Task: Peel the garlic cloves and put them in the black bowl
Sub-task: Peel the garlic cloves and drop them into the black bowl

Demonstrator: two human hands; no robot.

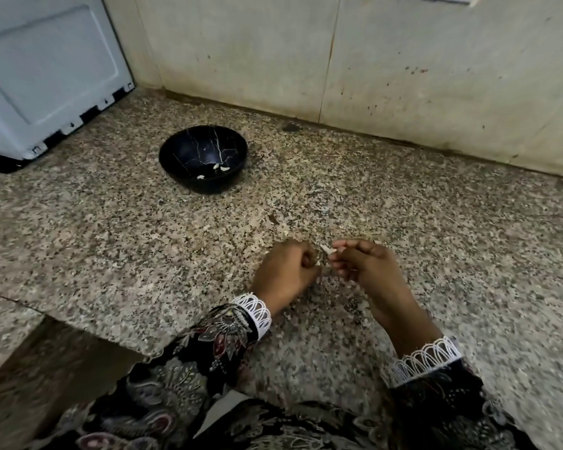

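Left hand (285, 271) and right hand (368, 266) resting low on the speckled table (111, 238), fingers curled, both pinching a garlic clove (327, 250) between them. Black bowl (203, 159) sitting well beyond, holding three pale cloves (223, 168)

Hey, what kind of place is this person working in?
Most likely a home kitchen. A speckled granite counter runs along a stained tiled wall, a white appliance stands at the left, and a black bowl holds a few peeled garlic cloves.
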